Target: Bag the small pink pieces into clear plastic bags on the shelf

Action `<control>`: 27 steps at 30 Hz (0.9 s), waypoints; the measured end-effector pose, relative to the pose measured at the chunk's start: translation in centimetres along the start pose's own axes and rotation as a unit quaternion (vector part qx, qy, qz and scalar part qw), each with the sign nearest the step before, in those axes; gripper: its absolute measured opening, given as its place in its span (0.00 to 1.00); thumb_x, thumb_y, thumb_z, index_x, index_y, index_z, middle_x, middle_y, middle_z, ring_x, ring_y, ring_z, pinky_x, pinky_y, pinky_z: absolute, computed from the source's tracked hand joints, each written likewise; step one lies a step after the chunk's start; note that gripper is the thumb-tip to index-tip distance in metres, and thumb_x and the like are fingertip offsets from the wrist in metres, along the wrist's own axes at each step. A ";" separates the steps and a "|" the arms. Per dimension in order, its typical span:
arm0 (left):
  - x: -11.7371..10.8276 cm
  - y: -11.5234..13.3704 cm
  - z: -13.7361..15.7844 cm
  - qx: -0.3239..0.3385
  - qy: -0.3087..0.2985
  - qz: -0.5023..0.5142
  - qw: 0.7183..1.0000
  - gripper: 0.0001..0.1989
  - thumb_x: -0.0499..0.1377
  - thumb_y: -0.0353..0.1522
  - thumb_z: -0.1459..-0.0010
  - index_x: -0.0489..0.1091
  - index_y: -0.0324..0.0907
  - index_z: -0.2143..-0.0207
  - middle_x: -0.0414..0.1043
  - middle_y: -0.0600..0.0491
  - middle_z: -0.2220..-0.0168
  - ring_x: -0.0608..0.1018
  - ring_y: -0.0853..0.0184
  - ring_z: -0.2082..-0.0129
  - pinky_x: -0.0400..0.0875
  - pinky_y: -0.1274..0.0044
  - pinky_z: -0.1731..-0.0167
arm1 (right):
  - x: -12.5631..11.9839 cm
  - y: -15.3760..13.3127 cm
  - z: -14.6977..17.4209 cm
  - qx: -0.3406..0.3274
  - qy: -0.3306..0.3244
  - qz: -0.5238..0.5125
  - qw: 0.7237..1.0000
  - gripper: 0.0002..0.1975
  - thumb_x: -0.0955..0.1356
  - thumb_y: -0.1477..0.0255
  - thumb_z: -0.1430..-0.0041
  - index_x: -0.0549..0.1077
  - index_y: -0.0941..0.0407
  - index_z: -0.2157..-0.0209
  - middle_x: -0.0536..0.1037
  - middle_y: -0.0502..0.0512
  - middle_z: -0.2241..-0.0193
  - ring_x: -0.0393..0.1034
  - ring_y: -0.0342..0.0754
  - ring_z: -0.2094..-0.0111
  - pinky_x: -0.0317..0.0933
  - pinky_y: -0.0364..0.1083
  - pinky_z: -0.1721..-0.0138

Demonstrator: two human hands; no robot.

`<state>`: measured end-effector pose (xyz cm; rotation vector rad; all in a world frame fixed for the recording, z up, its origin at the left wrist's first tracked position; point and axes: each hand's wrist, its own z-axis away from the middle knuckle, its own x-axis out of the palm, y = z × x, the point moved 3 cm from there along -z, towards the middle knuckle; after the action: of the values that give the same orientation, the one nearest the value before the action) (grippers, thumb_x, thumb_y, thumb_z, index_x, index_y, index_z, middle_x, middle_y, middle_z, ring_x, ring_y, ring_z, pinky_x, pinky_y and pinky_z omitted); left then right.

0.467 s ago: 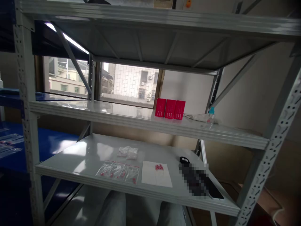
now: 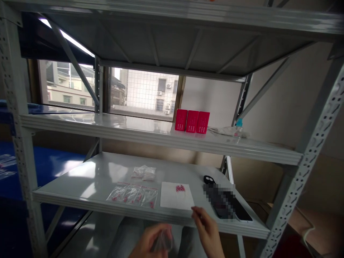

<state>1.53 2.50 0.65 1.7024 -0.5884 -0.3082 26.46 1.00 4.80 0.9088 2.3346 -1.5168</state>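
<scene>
My left hand (image 2: 148, 239) is closed around a small clear zip bag (image 2: 165, 241) with a pink edge, in front of the lower shelf. To its right is my right hand (image 2: 206, 229), fingers pinched together near the front corner of a white paper sheet (image 2: 172, 200). Whatever is between those fingertips is too small to make out. A cluster of small red pieces (image 2: 180, 188) lies on the paper. Left of the sheet lie several clear zip bags (image 2: 133, 194) in a row, with red bits inside. Behind them sits a pile of clear bags (image 2: 144, 173).
At the right of the lower shelf (image 2: 88, 190) lie a dark phone (image 2: 243, 211), a blurred-out item (image 2: 220, 200) and a black round object (image 2: 209, 180). The middle shelf (image 2: 134, 125) holds three red boxes (image 2: 191, 122) and a blue-capped bottle (image 2: 238, 129). A metal post (image 2: 314, 154) stands at right.
Both hands have come into view from below, the left with a clear bag in it. The view has shifted slightly; the things on the shelves stay in place.
</scene>
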 end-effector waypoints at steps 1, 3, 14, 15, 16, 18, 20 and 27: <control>0.2 1.0 -2.0 0.024 0.015 0.016 0.999 0.31 0.73 0.52 0.55 0.76 0.55 0.48 0.80 0.44 0.51 0.78 0.47 0.45 0.72 0.56 0.43 | -0.3 0.5 -2.4 0.014 0.021 0.014 1.000 0.19 0.62 0.60 0.33 0.79 0.57 0.54 0.84 0.62 0.58 0.78 0.54 0.58 0.71 0.47 0.57; 0.7 2.7 -6.3 0.065 0.063 0.037 0.995 0.31 0.71 0.52 0.53 0.77 0.51 0.48 0.80 0.44 0.49 0.77 0.48 0.43 0.68 0.60 0.38 | 0.0 1.1 -6.8 0.025 0.005 0.100 0.995 0.19 0.60 0.65 0.33 0.78 0.59 0.54 0.84 0.63 0.57 0.78 0.53 0.59 0.70 0.47 0.56; 1.0 1.5 -13.3 0.087 0.183 0.036 0.979 0.23 0.68 0.46 0.46 0.78 0.44 0.52 0.81 0.45 0.48 0.78 0.51 0.43 0.70 0.64 0.41 | 4.3 3.0 -13.5 0.015 -0.134 0.309 0.941 0.13 0.64 0.75 0.38 0.80 0.60 0.62 0.83 0.66 0.59 0.77 0.53 0.55 0.62 0.46 0.54; 1.1 1.5 -13.2 0.085 0.173 0.029 0.981 0.22 0.68 0.46 0.46 0.78 0.44 0.52 0.81 0.45 0.49 0.78 0.51 0.44 0.70 0.64 0.41 | 4.4 2.9 -13.5 0.012 -0.136 0.322 0.937 0.13 0.63 0.75 0.38 0.80 0.60 0.61 0.83 0.66 0.58 0.77 0.54 0.55 0.62 0.46 0.54; 1.2 1.6 -13.2 0.084 0.164 0.023 0.983 0.22 0.69 0.46 0.46 0.78 0.44 0.52 0.82 0.45 0.50 0.78 0.51 0.45 0.70 0.65 0.41 | 4.4 2.7 -13.5 0.011 -0.137 0.333 0.933 0.14 0.63 0.76 0.38 0.80 0.60 0.61 0.83 0.66 0.58 0.77 0.54 0.55 0.62 0.46 0.55; 1.3 1.9 -13.3 0.086 0.157 0.022 0.984 0.21 0.68 0.46 0.45 0.79 0.44 0.53 0.82 0.45 0.51 0.79 0.52 0.46 0.70 0.65 0.42 | 4.5 2.4 -13.5 0.011 -0.139 0.353 0.925 0.14 0.62 0.77 0.38 0.80 0.60 0.61 0.83 0.67 0.58 0.77 0.54 0.55 0.61 0.47 0.56; 1.3 2.0 -13.3 0.091 0.156 0.033 0.983 0.20 0.67 0.45 0.44 0.79 0.44 0.53 0.82 0.45 0.52 0.79 0.52 0.47 0.71 0.66 0.43 | 4.6 2.1 -13.6 0.014 -0.141 0.367 0.919 0.15 0.61 0.78 0.39 0.80 0.60 0.62 0.83 0.68 0.59 0.78 0.55 0.55 0.61 0.47 0.57; 1.3 1.9 -13.4 0.099 0.151 0.032 0.983 0.18 0.67 0.43 0.42 0.79 0.44 0.53 0.83 0.46 0.52 0.79 0.53 0.48 0.70 0.67 0.45 | 5.0 1.9 -14.2 0.027 -0.142 0.389 0.910 0.15 0.61 0.79 0.39 0.79 0.60 0.61 0.84 0.66 0.58 0.78 0.55 0.54 0.62 0.47 0.57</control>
<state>8.96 12.74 5.59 1.8714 -0.4580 0.0585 25.79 15.92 7.30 1.3100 1.4472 -1.2451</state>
